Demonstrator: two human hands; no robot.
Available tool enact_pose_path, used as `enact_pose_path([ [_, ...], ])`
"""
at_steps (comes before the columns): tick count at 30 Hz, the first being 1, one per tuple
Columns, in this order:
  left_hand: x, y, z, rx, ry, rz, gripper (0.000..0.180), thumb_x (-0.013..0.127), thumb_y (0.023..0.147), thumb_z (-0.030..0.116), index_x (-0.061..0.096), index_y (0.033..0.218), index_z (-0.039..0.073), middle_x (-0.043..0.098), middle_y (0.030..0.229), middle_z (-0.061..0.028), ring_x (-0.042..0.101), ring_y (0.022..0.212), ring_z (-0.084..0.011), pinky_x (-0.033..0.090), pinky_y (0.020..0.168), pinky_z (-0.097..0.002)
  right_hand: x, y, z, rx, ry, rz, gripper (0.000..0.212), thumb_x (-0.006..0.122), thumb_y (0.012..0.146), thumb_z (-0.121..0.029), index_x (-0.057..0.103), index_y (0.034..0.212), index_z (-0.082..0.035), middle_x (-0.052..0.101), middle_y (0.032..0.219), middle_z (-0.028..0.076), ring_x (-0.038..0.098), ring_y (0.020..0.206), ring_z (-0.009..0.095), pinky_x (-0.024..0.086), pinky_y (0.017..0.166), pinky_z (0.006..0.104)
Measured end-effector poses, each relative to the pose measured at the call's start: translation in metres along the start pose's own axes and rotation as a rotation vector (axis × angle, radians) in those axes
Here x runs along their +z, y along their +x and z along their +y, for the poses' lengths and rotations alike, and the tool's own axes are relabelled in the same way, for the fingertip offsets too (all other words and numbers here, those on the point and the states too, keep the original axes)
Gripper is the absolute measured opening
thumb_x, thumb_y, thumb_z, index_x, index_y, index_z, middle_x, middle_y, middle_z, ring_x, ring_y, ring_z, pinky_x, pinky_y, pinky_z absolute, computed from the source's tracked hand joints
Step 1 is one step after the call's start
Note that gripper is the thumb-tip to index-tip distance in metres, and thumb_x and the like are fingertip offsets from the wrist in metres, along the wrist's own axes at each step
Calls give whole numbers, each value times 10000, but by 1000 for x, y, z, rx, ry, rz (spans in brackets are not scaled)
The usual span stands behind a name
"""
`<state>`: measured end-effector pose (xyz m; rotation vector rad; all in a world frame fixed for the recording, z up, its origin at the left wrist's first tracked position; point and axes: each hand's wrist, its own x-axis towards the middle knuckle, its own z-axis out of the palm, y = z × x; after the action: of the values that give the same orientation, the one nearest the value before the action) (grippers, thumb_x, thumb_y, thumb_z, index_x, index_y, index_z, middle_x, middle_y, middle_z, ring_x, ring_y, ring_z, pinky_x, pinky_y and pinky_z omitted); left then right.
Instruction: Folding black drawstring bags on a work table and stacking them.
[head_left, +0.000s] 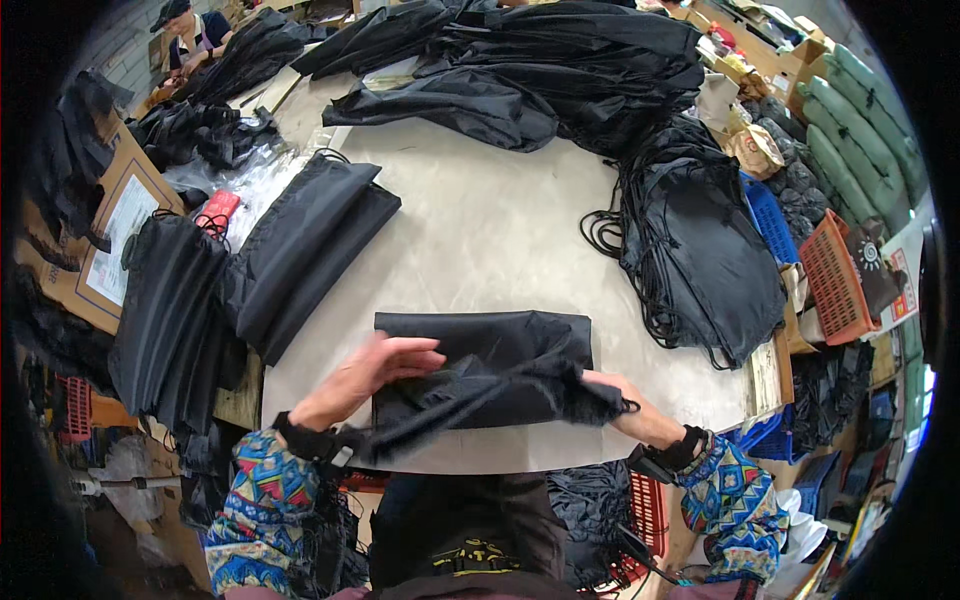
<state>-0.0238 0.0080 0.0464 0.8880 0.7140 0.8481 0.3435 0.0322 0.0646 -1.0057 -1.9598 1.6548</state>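
Blk drawstring bag [470, 342] on table [480, 220], nr the wearer's edge, partly lifted. Prob. light, limp, slippery; best hold: folded corners. L hand [368, 377]: fingers extended, released. R hand [640, 412]: fingers hidden by bag, grip can't tell.
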Motion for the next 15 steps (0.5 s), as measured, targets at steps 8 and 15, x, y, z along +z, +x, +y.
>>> enact_pose_path([
  [8,30,-21,-8,139,412,560,300,623,912,195,618,1126,-14,657,1015,-8,570,904,-94,474,805,-281,8,23,1,316,287,333,275,572,938,-119,593,1170,26,653,1063,38,570,932,108,463,823,283],
  [15,21,-12,-18,-26,1245,742,319,655,867,228,614,957,-75,596,702,-212,620,679,-331,480,641,-419,9,39,11,416,359,528,328,523,972,-262,600,1055,45,650,982,71,603,829,136,486,729,287],
])
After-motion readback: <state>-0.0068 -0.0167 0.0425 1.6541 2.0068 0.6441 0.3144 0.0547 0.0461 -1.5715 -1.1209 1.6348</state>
